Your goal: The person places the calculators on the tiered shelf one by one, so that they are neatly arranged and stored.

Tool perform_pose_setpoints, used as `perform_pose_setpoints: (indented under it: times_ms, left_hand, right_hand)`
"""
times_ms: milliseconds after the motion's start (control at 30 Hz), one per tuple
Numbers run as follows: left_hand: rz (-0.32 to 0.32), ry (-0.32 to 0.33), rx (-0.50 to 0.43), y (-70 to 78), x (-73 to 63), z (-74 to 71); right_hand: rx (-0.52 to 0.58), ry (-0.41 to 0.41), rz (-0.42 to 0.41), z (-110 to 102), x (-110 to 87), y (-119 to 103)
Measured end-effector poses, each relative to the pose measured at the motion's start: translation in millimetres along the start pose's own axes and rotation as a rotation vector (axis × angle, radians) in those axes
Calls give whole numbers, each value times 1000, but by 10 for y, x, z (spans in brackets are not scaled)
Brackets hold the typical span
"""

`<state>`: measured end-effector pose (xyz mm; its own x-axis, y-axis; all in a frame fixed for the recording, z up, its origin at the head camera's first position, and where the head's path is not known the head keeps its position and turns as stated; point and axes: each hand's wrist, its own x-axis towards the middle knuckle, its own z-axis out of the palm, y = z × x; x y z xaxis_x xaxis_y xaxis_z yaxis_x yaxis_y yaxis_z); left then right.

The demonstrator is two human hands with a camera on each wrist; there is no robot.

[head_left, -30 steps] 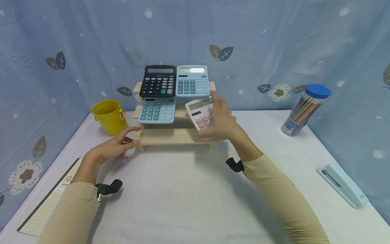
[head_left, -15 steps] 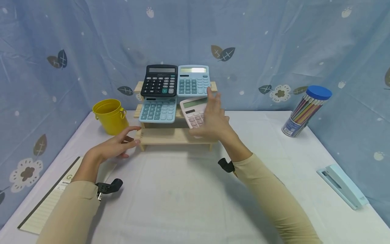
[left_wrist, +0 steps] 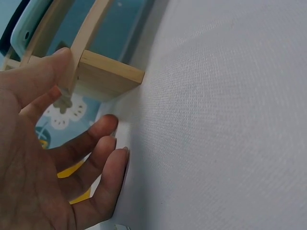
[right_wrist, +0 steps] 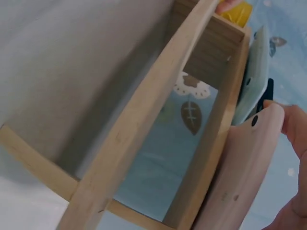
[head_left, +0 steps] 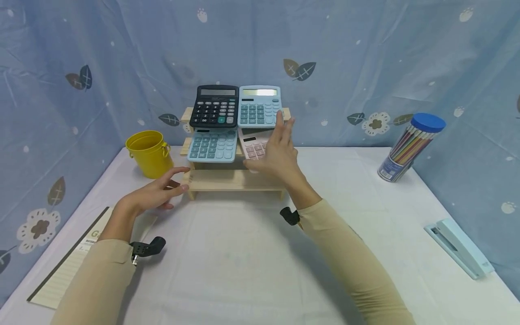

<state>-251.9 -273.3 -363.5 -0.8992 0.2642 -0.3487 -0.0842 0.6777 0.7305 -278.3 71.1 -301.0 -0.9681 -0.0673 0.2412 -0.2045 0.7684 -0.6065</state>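
Note:
A pink calculator [head_left: 255,147] leans on the right of the middle tier of a three-tier wooden display stand [head_left: 231,179], partly covered by my right hand [head_left: 279,158]. That hand holds it, thumb at its lower edge and fingers spread up its right side. In the right wrist view its pale back [right_wrist: 244,163] lies against the tier's board. Beside it rests a light blue calculator [head_left: 212,146]; above are a black calculator [head_left: 215,107] and another light blue calculator [head_left: 260,107]. My left hand [head_left: 154,193] touches the stand's lower left end with thumb and forefinger, other fingers loosely bent.
A yellow bucket [head_left: 150,155] stands left of the stand, and a notepad [head_left: 67,271] lies under my left forearm. On the right are a blue-lidded tub of pencils [head_left: 410,146] and a light blue stapler [head_left: 461,248]. Patterned blue cloth [head_left: 365,67] hangs behind.
My right hand has moved left and slightly upward with the pink calculator, which now sits close against the light blue one on the middle tier. My left hand has stayed at the stand.

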Motion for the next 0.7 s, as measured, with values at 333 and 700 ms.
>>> perform_pose_setpoints:
  times_ms: [333, 700]
  left_hand:
    - [11, -4, -10, -50, 14, 26]
    - [7, 5, 5, -28, 3, 8]
  right_hand:
    - [85, -170, -133, -195, 0, 149]
    - [68, -85, -134, -55, -3, 159]
